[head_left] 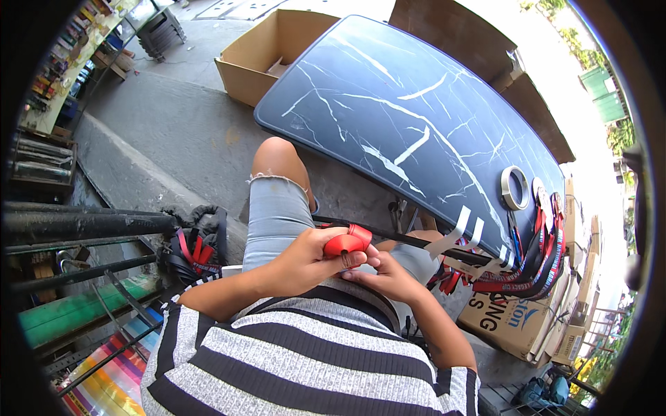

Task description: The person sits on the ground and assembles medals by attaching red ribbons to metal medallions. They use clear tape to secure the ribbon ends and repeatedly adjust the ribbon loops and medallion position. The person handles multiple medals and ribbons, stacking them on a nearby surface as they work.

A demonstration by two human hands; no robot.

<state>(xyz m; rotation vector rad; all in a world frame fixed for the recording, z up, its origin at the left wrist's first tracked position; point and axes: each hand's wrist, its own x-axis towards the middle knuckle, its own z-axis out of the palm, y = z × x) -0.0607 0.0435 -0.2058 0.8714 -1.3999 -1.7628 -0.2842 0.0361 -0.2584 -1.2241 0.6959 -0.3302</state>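
Above my lap I hold a glossy red rolled band (347, 243), which looks like wound ribbon with a small dark gap at its near side. My left hand (303, 262) is closed around it, the thumb pressed along its lower edge. From the other side my right hand (383, 276) grips its lower right part with fingers and thumb bent. Palms and some fingertips are hidden. To the right, a dark marbled table (388, 104) carries a roll of tape (506, 183) and medals (538, 189) with red, black and blue ribbons (540, 244) hanging over its edge.
Pale tape strips (451, 234) stick to the table's near edge. An open cardboard box (241, 78) stands beyond the table, and a printed carton (496, 326) sits below the ribbons. Black metal rails (90, 225) run along my left, near a dark bundle with red straps (198, 243).
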